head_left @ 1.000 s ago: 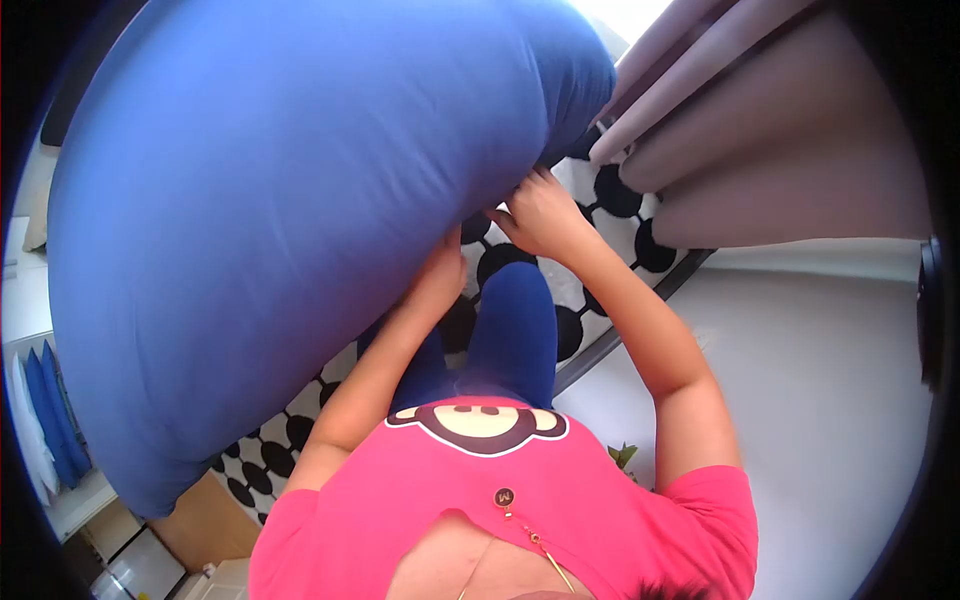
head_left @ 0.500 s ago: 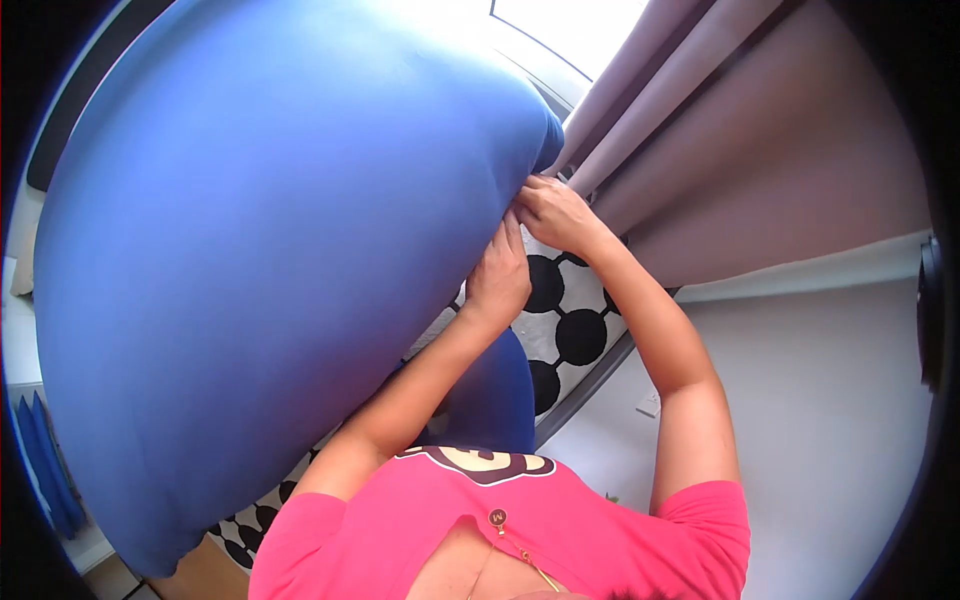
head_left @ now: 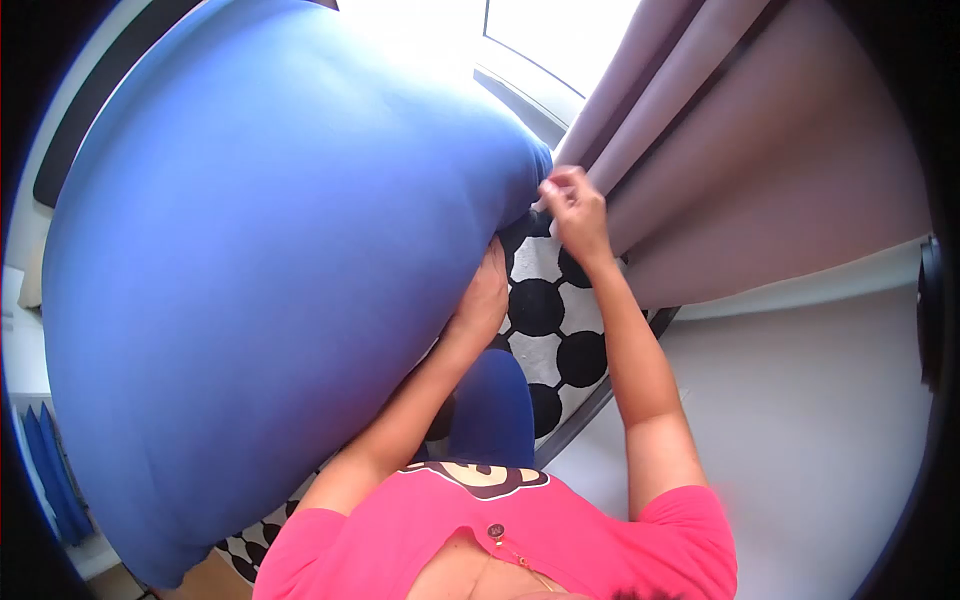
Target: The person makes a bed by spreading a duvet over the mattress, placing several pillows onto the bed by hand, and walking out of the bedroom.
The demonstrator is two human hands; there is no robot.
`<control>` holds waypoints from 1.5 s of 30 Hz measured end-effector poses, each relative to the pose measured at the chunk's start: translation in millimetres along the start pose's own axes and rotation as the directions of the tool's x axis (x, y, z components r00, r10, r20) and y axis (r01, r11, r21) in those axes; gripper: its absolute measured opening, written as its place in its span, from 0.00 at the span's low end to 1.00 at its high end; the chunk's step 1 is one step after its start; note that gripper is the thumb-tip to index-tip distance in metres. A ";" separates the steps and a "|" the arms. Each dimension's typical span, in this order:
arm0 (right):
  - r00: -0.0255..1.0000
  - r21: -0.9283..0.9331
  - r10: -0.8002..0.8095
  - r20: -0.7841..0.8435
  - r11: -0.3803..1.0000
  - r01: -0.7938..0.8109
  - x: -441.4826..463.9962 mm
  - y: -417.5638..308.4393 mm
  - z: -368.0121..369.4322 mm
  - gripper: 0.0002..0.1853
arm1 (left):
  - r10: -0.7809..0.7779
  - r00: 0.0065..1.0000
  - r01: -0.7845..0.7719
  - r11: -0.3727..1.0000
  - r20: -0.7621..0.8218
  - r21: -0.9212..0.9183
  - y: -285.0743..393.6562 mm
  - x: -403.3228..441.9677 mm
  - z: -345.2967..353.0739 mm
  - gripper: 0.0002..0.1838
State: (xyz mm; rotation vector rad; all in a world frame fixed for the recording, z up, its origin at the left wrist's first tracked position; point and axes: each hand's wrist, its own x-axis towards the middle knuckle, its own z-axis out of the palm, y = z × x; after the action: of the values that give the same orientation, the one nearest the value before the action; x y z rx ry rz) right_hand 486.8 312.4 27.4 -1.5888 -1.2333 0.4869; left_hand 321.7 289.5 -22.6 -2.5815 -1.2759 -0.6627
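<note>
- Head view: the middle and left of the scene are being filled by a large blue stuffed fabric item (head_left: pixel 280 280), its rounded bulk being stretched smooth over most of its surface and its narrower corner being pointed toward the far right.
- The left hand (head_left: pixel 485 290) is being placed at the near right edge of the blue item; its fingers are being hidden by the fabric, so how far they are open, and whether cloth is being gripped, cannot be told.
- The right hand (head_left: pixel 578 212) is being raised just beside the far right corner of the item, palm side turned to the left, with fingers being curled and the thumb being brought near them; it is being slightly blurred, and whether a bit of fabric is being pinched cannot be told.
- Below both hands, a white rug with black circles (head_left: pixel 537 305) is being shown, partly covered by the item.
- On the right, a mauve curtain (head_left: pixel 760 160) is being hung in folds, with a pale wall (head_left: pixel 800 390) being seen nearer.
- At the far side, a bright window (head_left: pixel 560 40) is being partly hidden by the curtain.
- At the near side, a pink shirt (head_left: pixel 560 530) and dark blue legwear (head_left: pixel 495 410) are being worn.
</note>
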 end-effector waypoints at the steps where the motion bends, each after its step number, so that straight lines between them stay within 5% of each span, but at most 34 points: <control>1: 0.984 0.017 -0.125 -0.127 0.992 0.129 -0.2 -12.2 0.5 0.25 | 0.008 1.000 -0.008 1.000 0.020 0.030 0.3 -9.0 -15.2 0.27; 3: 0.986 0.112 -0.101 0.129 0.990 0.086 19.8 22.5 25.2 0.35 | 0.015 0.997 -0.015 1.000 0.077 0.003 3.4 -11.7 -12.8 0.27; 5: 0.956 0.045 0.150 0.254 0.985 -0.167 10.7 25.7 46.8 0.43 | 0.043 0.995 -0.037 0.996 0.088 -0.078 4.4 -20.4 -14.6 0.27; 9: 0.982 -0.081 0.142 0.124 0.988 -0.133 -4.1 24.1 43.8 0.31 | 0.149 0.983 -0.093 0.910 0.110 -0.405 -6.3 -75.1 -34.6 0.28; 11: 0.961 -0.497 -0.274 -0.043 0.840 0.217 -44.9 -4.7 34.0 0.17 | 0.210 0.953 -0.073 0.858 0.218 -0.509 -18.6 -121.0 -71.9 0.30; 13: 0.851 -0.352 -0.513 0.107 0.781 0.515 -96.2 -10.8 33.3 0.14 | 0.170 0.933 0.016 0.861 0.317 -0.508 -36.9 -167.2 -98.8 0.30; 15: 0.600 -0.128 -0.677 0.426 0.612 0.781 -144.3 -17.7 45.4 0.13 | 0.106 0.936 0.079 0.866 0.335 -0.494 -48.2 -198.2 -127.1 0.30; 17: 0.475 0.017 -0.781 0.406 0.526 0.850 -162.4 -61.5 68.0 0.11 | -0.031 0.943 0.169 0.903 0.332 -0.394 -53.1 -202.1 -150.0 0.30; 19: 0.549 0.003 -0.717 0.429 0.609 0.793 -169.6 -66.6 89.6 0.12 | -0.241 0.929 0.300 0.934 0.280 -0.191 -59.2 -197.2 -166.6 0.30; 24: 0.596 -0.037 -0.602 0.531 0.687 0.726 -166.9 -50.6 106.7 0.14 | -0.383 0.877 0.433 0.892 0.291 -0.132 -67.2 -187.8 -122.6 0.26; 30: 0.640 -0.187 -0.459 0.616 0.704 0.685 -159.8 -63.7 143.7 0.16 | -0.287 0.949 0.297 0.953 0.127 -0.064 -99.8 -171.9 -78.7 0.21; 35: 0.604 -0.247 -0.437 0.666 0.636 0.732 -159.3 -80.2 151.1 0.16 | -0.358 0.898 0.411 0.890 0.256 -0.198 -101.3 -154.9 -77.6 0.20; 37: 0.589 -0.298 -0.299 0.751 0.642 0.706 -161.4 -87.7 148.5 0.16 | -0.366 0.865 0.477 0.812 0.343 -0.337 -109.0 -162.4 -90.3 0.19; 40: 0.578 -0.320 -0.312 0.754 0.594 0.738 -183.8 -95.7 119.1 0.18 | -0.087 0.965 0.180 0.906 0.247 -0.383 -100.0 -184.3 -155.9 0.13; 41: 0.526 -0.187 -0.333 0.783 0.681 0.708 -195.5 -108.2 113.0 0.18 | -0.032 0.985 0.121 0.832 0.172 -0.542 -94.5 -213.1 -156.8 0.14; 43: 0.441 0.058 -0.353 0.825 0.830 0.555 -210.0 -138.9 105.4 0.20 | -0.049 0.985 0.122 0.869 0.163 -0.479 -92.7 -243.0 -179.8 0.18; 45: 0.363 0.197 -0.606 0.708 0.663 0.722 -214.1 -162.5 125.0 0.23 | -0.346 0.936 0.353 0.912 0.070 -0.209 -106.8 -261.3 -199.0 0.25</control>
State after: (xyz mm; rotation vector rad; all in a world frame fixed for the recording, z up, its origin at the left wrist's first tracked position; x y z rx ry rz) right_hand 227.5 174.1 66.2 -0.7991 -2.4606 0.4971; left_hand 37.3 100.0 27.5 -2.5568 -1.7951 -0.8724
